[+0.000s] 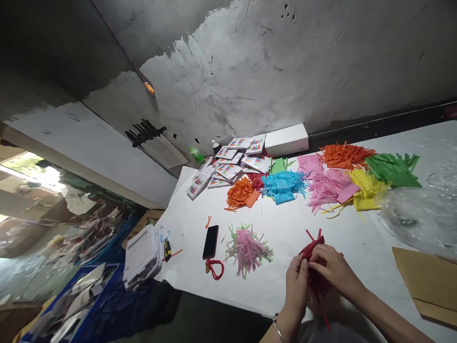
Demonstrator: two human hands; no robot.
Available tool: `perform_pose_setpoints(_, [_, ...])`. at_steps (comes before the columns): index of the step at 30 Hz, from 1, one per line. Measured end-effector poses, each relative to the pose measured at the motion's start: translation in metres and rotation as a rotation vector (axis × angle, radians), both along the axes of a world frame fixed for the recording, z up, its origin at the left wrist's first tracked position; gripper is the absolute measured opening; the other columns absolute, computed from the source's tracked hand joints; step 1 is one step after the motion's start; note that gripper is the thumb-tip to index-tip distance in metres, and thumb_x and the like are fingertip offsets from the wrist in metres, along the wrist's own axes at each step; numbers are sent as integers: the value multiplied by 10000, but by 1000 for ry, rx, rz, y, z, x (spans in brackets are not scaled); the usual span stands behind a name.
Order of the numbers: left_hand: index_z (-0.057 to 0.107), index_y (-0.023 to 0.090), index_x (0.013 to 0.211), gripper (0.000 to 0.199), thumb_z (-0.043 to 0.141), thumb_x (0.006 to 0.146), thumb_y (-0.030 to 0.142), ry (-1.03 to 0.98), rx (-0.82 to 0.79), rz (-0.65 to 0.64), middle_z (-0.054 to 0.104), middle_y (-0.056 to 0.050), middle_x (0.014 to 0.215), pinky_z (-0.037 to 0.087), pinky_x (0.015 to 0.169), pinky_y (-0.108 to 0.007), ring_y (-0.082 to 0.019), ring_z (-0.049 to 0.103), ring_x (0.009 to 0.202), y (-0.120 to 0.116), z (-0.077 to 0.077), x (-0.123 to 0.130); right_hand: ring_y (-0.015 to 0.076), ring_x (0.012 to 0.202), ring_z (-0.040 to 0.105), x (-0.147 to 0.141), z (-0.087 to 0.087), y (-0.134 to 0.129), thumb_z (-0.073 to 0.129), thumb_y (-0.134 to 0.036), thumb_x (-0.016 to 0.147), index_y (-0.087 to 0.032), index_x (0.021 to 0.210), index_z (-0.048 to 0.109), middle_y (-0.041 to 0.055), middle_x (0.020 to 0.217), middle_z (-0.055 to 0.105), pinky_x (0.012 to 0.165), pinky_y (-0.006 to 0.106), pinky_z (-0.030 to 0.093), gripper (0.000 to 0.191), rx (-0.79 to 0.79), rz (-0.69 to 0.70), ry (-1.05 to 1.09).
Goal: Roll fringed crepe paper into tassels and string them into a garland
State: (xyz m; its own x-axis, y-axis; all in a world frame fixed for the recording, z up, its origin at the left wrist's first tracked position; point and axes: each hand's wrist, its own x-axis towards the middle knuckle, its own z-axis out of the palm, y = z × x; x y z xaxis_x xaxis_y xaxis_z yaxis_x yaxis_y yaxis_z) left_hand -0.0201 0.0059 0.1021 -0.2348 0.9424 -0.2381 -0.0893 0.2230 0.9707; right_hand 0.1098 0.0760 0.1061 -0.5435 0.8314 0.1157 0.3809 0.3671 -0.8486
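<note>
Near the front edge of the white-covered table, my left hand (298, 281) and my right hand (332, 267) meet around a bundle of dark red fringed paper (311, 248). Fingers of both hands are closed on it, and red strips hang below them and stick out above. A bracelet circles my left wrist. To the left lies a pink and green fringed paper bunch (248, 250). Beyond it are piles of fringed paper: orange (241, 193), blue (283, 186), pink (330, 188), yellow (366, 188) and green (392, 167).
A black phone (211, 242) with a red cord loop lies left of the bunch. Printed packets (228, 166) and a white box (286, 139) stand by the wall. Clear plastic bags (417, 219) and cardboard (428, 286) lie at right. Papers (143, 255) and a blue crate (103, 305) are at left.
</note>
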Motion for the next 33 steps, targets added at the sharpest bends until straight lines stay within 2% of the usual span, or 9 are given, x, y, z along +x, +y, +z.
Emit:
perform_pose_setpoints(4, [690,169,952,402,430,969,475,238,34,-53,701,-99,947,470,785,-348,-229,609,864,3,-1,-7,190,732,604,7,9,5,546,-242,890,-221,718,557,8,761,636,689,316,489,174,-39,20,-7])
perform_pose_setpoints(7, [678,184,970,388,364,1004,408,480,86,-157,688,-96,929,462,802,-353,-225,607,863,4,1,-11,238,830,610,8,6,3,473,-236,930,-204,832,599,65,863,663,808,410,476,163,241,-65,-38])
perform_pose_setpoints(9, [667,188,968,383,326,1015,357,614,115,-230,677,-100,929,467,803,-357,-224,604,858,6,4,-13,292,990,607,8,1,1,461,-222,918,-172,1009,630,137,1058,675,908,487,444,199,391,-110,-42])
perform_pose_setpoints(11, [660,190,976,379,301,1016,307,711,136,-291,672,-104,933,479,799,-364,-226,603,855,7,6,-15,311,1073,604,7,-4,-1,468,-217,889,-162,1119,631,157,1161,665,940,498,443,287,308,-98,-42])
perform_pose_setpoints(15, [611,203,1193,324,382,966,167,796,211,-389,677,-102,1049,506,852,-383,-237,620,954,9,1,-24,232,856,682,12,-3,2,412,-208,896,-230,956,687,55,926,730,790,374,522,283,20,-53,-54])
perform_pose_setpoints(20, [465,303,1412,597,497,867,64,874,285,-385,579,-102,1293,541,842,-378,-238,632,1018,9,-8,-31,205,784,687,18,6,11,440,-219,835,-246,853,704,2,834,744,738,323,518,267,-187,-90,11])
perform_pose_setpoints(24, [645,302,1235,374,494,929,149,865,387,-421,652,-80,1183,539,828,-338,-220,651,990,9,-8,-30,211,742,697,17,0,10,461,-261,786,-214,802,707,14,786,748,683,312,538,251,-357,-135,103])
perform_pose_setpoints(27, [733,246,1004,240,507,936,201,855,392,-338,694,-86,1067,534,810,-343,-223,653,943,7,-12,-28,212,646,692,18,-10,6,444,-301,789,-189,831,696,22,727,739,580,304,544,279,-448,-199,163])
perform_pose_setpoints(33, [685,238,853,183,518,913,194,933,397,-149,680,-85,1058,484,924,-432,-254,603,1037,1,-15,-49,237,706,707,57,-34,20,455,-427,786,-187,890,676,57,800,747,622,328,568,342,-373,-470,194])
